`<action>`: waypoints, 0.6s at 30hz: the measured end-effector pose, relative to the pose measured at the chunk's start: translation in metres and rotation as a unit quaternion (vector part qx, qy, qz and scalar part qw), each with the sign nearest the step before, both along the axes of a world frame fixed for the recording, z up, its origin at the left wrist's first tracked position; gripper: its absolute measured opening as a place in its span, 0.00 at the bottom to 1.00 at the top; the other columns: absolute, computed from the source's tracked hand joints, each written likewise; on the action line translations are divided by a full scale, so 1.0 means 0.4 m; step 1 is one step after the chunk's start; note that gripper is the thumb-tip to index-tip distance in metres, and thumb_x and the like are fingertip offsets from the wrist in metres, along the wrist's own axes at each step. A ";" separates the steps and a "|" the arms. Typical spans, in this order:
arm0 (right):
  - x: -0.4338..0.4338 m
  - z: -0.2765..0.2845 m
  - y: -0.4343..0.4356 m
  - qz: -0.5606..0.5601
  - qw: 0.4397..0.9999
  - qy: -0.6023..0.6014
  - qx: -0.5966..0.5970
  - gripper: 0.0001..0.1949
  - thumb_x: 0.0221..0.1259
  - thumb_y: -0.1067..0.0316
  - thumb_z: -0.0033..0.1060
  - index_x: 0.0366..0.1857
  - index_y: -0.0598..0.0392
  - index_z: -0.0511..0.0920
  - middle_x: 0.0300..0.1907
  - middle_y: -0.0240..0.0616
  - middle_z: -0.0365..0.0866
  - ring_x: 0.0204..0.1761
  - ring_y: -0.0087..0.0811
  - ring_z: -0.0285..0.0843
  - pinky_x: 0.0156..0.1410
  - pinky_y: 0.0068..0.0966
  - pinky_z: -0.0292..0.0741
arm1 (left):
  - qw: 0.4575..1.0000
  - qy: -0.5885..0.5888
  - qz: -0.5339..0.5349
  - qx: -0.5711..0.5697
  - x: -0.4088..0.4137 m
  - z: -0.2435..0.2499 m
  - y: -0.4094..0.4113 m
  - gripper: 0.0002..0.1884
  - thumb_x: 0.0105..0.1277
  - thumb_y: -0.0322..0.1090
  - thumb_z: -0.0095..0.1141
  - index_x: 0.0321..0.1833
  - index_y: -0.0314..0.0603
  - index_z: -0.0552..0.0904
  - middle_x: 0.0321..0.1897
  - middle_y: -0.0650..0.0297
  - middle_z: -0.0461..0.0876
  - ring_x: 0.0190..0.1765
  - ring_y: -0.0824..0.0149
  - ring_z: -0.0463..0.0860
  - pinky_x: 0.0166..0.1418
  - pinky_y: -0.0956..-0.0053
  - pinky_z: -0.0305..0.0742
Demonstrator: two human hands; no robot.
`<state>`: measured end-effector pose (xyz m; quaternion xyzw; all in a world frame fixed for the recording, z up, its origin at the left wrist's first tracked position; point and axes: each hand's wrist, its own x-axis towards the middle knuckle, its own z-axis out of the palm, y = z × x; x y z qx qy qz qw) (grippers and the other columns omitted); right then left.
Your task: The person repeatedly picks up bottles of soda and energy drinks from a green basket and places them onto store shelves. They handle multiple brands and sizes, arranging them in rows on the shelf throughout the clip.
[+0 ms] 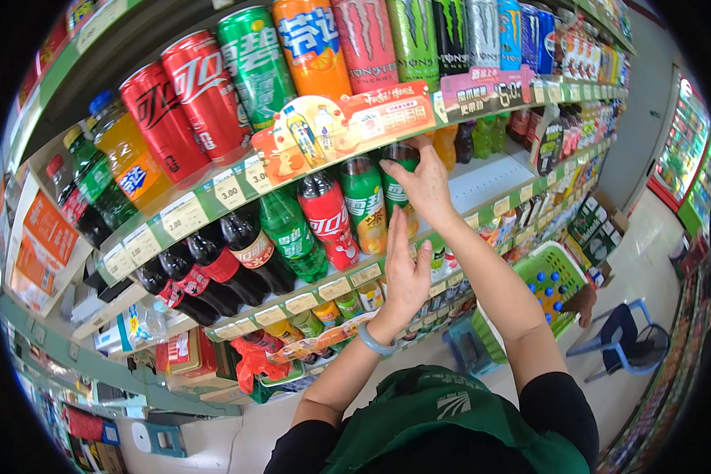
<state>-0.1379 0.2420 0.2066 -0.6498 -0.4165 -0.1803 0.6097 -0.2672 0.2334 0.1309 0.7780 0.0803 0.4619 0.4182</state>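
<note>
My right hand reaches in under the upper shelf, its thumb and fingers around the top of a green-labelled Sprite bottle. That bottle stands at the right end of a row of soft drinks. Lower down, my left hand is held flat with the fingers straight and the thumb apart, and it holds nothing. Its fingertips overlap the bottle's lower part; whether they touch it I cannot tell. Left of it are a similar Sprite bottle, a red-labelled Coca-Cola bottle and a green Sprite bottle. A bangle circles my left wrist.
Above, the upper shelf carries large drink cans and a printed promotion strip along its edge. Dark cola bottles stand farther left. On the right are a green basket holding blue-capped bottles, a blue-framed chair and beer cartons.
</note>
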 end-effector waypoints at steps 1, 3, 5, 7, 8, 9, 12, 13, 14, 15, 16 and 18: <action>0.005 -0.001 -0.006 -0.009 1.000 0.001 0.010 0.31 0.51 0.61 0.72 0.57 0.64 0.71 0.51 0.51 0.79 0.57 0.45 0.76 0.61 0.34 0.71 | 1.000 0.000 -0.003 0.005 0.001 -0.003 0.002 0.33 0.70 0.35 0.51 0.74 0.28 0.57 0.75 0.42 0.56 0.76 0.49 0.57 0.77 0.62 0.53; -0.003 -0.002 -0.028 -0.010 0.999 0.001 0.036 0.27 0.49 0.63 0.72 0.53 0.63 0.73 0.47 0.47 0.80 0.50 0.41 0.79 0.56 0.32 0.73 | 1.000 0.005 0.000 0.015 -0.002 -0.014 0.013 0.33 0.70 0.34 0.52 0.74 0.28 0.57 0.75 0.43 0.56 0.77 0.49 0.57 0.77 0.62 0.52; -0.013 0.013 -0.088 0.024 0.998 0.051 0.016 0.25 0.47 0.61 0.73 0.49 0.62 0.75 0.44 0.49 0.77 0.47 0.47 0.77 0.51 0.37 0.73 | 0.999 0.017 0.004 0.027 0.004 -0.024 0.011 0.33 0.69 0.32 0.52 0.75 0.30 0.57 0.76 0.46 0.55 0.77 0.52 0.57 0.78 0.63 0.51; 0.007 -0.016 -0.142 0.055 0.991 0.092 0.077 0.20 0.48 0.61 0.73 0.40 0.61 0.77 0.36 0.45 0.76 0.39 0.41 0.77 0.45 0.35 0.72 | 0.999 0.007 -0.037 0.008 0.012 -0.031 -0.011 0.32 0.69 0.31 0.52 0.75 0.31 0.57 0.76 0.47 0.55 0.77 0.52 0.57 0.78 0.62 0.51; -0.012 -0.015 -0.175 0.051 0.991 0.112 0.061 0.19 0.48 0.60 0.73 0.40 0.61 0.78 0.35 0.44 0.77 0.38 0.40 0.77 0.44 0.35 0.72 | 0.999 0.011 -0.032 0.026 0.009 -0.040 -0.010 0.33 0.68 0.29 0.53 0.75 0.32 0.57 0.76 0.46 0.55 0.76 0.50 0.57 0.77 0.62 0.54; -0.036 -0.013 -0.207 0.054 0.989 0.132 0.049 0.19 0.49 0.59 0.73 0.39 0.61 0.78 0.34 0.43 0.77 0.37 0.39 0.77 0.43 0.35 0.72 | 0.999 0.012 -0.021 0.048 -0.001 -0.038 -0.008 0.34 0.67 0.27 0.53 0.75 0.33 0.56 0.76 0.45 0.54 0.76 0.48 0.57 0.76 0.61 0.56; -0.068 -0.038 -0.329 0.052 0.989 0.135 0.008 0.19 0.50 0.60 0.73 0.42 0.59 0.78 0.40 0.42 0.82 0.42 0.34 0.81 0.49 0.30 0.75 | 0.994 0.054 -0.010 0.094 -0.006 -0.026 -0.042 0.35 0.65 0.24 0.54 0.75 0.33 0.57 0.76 0.44 0.50 0.77 0.45 0.55 0.76 0.57 0.55; -0.074 -0.050 -0.358 0.087 0.984 0.158 0.006 0.17 0.55 0.70 0.71 0.48 0.59 0.78 0.47 0.35 0.82 0.49 0.22 0.78 0.55 0.21 0.75 | 0.992 0.055 -0.009 0.112 0.002 -0.033 -0.057 0.35 0.64 0.24 0.54 0.75 0.32 0.57 0.76 0.44 0.50 0.77 0.44 0.54 0.76 0.56 0.54; -0.076 -0.067 -0.376 0.107 0.973 0.201 0.044 0.17 0.55 0.73 0.71 0.49 0.59 0.78 0.50 0.37 0.81 0.50 0.23 0.78 0.56 0.21 0.75 | 0.990 0.055 -0.005 0.131 0.010 -0.039 -0.071 0.35 0.64 0.23 0.54 0.74 0.31 0.57 0.76 0.43 0.49 0.77 0.43 0.54 0.76 0.55 0.52; -0.074 -0.084 -0.391 0.127 0.958 0.244 0.083 0.18 0.55 0.76 0.70 0.49 0.58 0.77 0.53 0.39 0.80 0.52 0.24 0.78 0.58 0.22 0.75 | 0.987 0.057 -0.003 0.151 0.020 -0.043 -0.082 0.35 0.64 0.23 0.54 0.74 0.30 0.57 0.76 0.42 0.49 0.77 0.42 0.53 0.77 0.54 0.51; -0.072 -0.094 -0.410 0.145 0.944 0.267 0.125 0.18 0.54 0.77 0.69 0.50 0.58 0.77 0.54 0.40 0.79 0.52 0.26 0.78 0.58 0.23 0.76 | 0.989 0.061 -0.024 0.134 0.028 -0.034 -0.106 0.34 0.64 0.24 0.54 0.74 0.29 0.57 0.76 0.41 0.48 0.77 0.40 0.51 0.77 0.51 0.48; -0.057 -0.112 -0.464 0.179 0.910 0.308 0.210 0.18 0.54 0.80 0.68 0.50 0.58 0.77 0.56 0.43 0.78 0.54 0.28 0.78 0.60 0.24 0.76 | 0.981 0.064 -0.051 0.176 0.046 -0.019 -0.144 0.34 0.64 0.24 0.53 0.74 0.30 0.58 0.76 0.41 0.49 0.77 0.40 0.52 0.77 0.50 0.48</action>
